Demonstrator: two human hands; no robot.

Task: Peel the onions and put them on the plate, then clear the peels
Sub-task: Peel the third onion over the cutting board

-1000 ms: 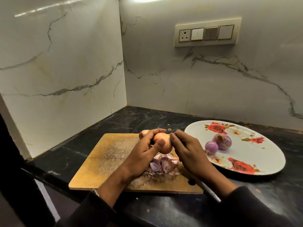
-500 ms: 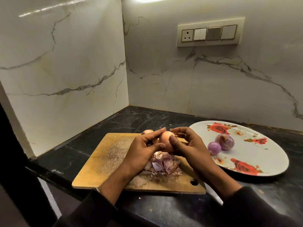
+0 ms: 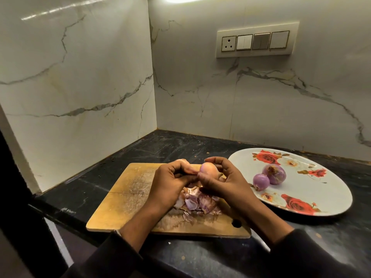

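Left wall and dark counter (image 3: pixel 84 189) first: bare strip of counter between wall and board (image 3: pixel 128 197), room to move there. Board's near edge sits close to the counter's front edge, so little slack toward the person.

Left hand (image 3: pixel 170 183) over the board, fingers curled, tips pinching at the side of the onion (image 3: pixel 208 170); looks like it's picking at skin, though the exact contact is hard to see. Right hand (image 3: pixel 222 181) wraps the onion from the right, fingers arched over the top, thumb low. Hands together, both on the same onion, held up off the board. Its skin is still tan, so I judge this one barely started. Something round peeks behind the left hand's knuckles; maybe another onion, cannot tell.

Peels (image 3: pixel 198 203) piled on the board under the hands, a few scraps near the front edge.

Plate (image 3: pixel 331 189) right of the board, on the counter, well short of the back wall. Two peeled onions (image 3: pixel 269 176) touching each other near its middle; open plate all round them for more.

Progress: two done and plated, one in hand, peels not cleared. Left: finish peeling, short carry right to the plate, then gather the pile. Loose scraps by the board's edge could slide off.
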